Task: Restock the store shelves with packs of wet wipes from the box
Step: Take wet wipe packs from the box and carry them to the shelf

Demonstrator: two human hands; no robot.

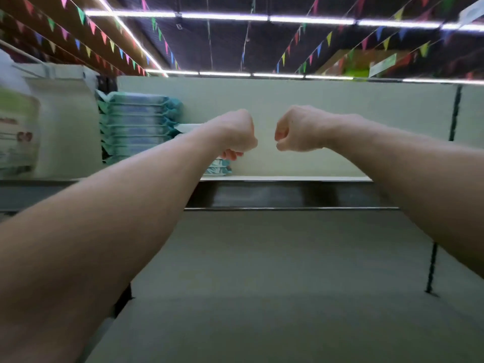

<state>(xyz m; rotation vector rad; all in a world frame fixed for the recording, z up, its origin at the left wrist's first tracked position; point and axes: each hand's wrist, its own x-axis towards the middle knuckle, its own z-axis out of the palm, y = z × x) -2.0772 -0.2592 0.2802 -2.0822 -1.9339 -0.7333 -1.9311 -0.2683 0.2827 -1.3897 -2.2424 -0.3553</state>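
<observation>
A tall stack of teal wet wipe packs (136, 127) stands at the left of the top shelf (288, 178). To its right lies a short stack of packs (218, 167), mostly hidden by my left forearm. My left hand (235, 134) is raised over that short stack with its fingers curled down, fingertips just above the top pack; whether they hold it is hidden. My right hand (298, 129) is raised beside it, a little to the right, fingers curled into a fist with nothing in it. The box is out of view.
A large white and green package (28, 127) stands at the shelf's far left. The shelf's pale back panel (340, 113) runs to the right behind the hands. A dark shelf front (288, 197) sits below. Ceiling lights and coloured pennants hang overhead.
</observation>
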